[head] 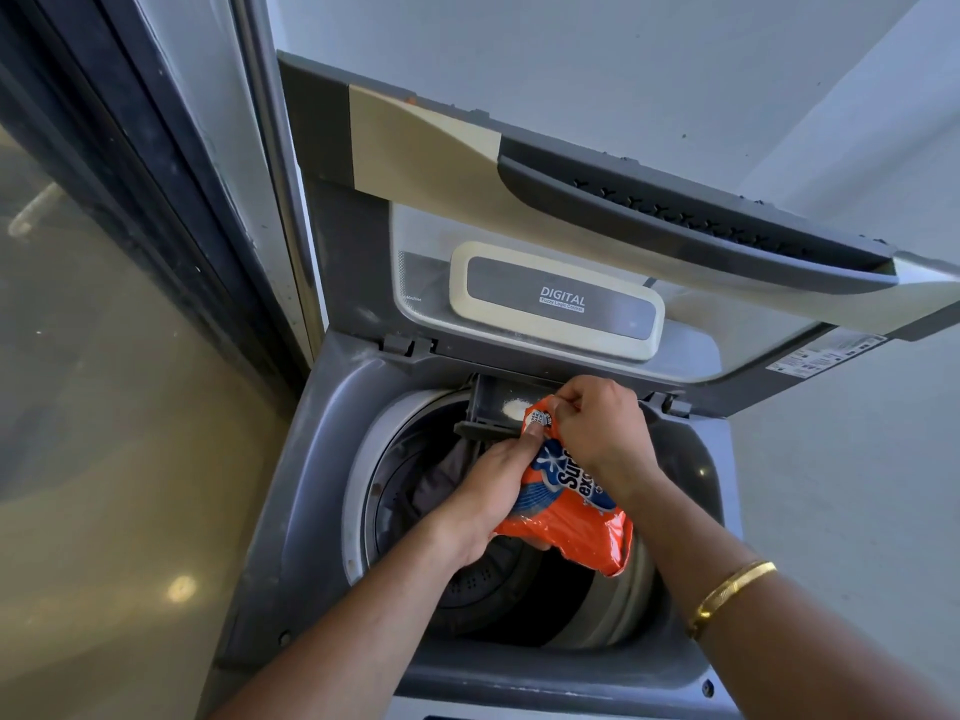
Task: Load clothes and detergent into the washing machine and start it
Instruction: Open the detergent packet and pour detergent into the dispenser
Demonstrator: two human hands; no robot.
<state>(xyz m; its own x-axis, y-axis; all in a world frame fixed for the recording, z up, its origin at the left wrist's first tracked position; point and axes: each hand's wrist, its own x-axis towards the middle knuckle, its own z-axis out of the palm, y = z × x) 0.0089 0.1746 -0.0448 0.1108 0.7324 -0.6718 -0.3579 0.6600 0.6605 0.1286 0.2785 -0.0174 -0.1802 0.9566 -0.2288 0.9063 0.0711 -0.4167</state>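
1. The left hand (493,480) is clamped on the lower-left side of the orange detergent packet (563,491), thumb pressed near its top. The right hand (592,423) pinches the packet's upper end, fingers closed on the torn corner.
2. The packet hangs over the open drum (415,511) of the washing machine (291,485), its mouth just beside the pulled-out detergent drawer (493,407), where a small heap of white powder (516,407) already lies.
3. Its long axis runs from lower right, nearest the person, up toward the drawer at the back. The mouth points up-left at the drawer, and the closed bottom sags toward the drum's front edge.
4. Risk: the mouth sits at the drawer's front-right edge, so a steeper tilt or a hard squeeze could send powder past the lip onto the dark clothes (447,475) below.
5. Risk: the soft packet may buckle and dump a surge, overfilling the shallow drawer.
6. Risk: the raised lid (571,163) leans overhead. Lifting the hands quickly could knock it.
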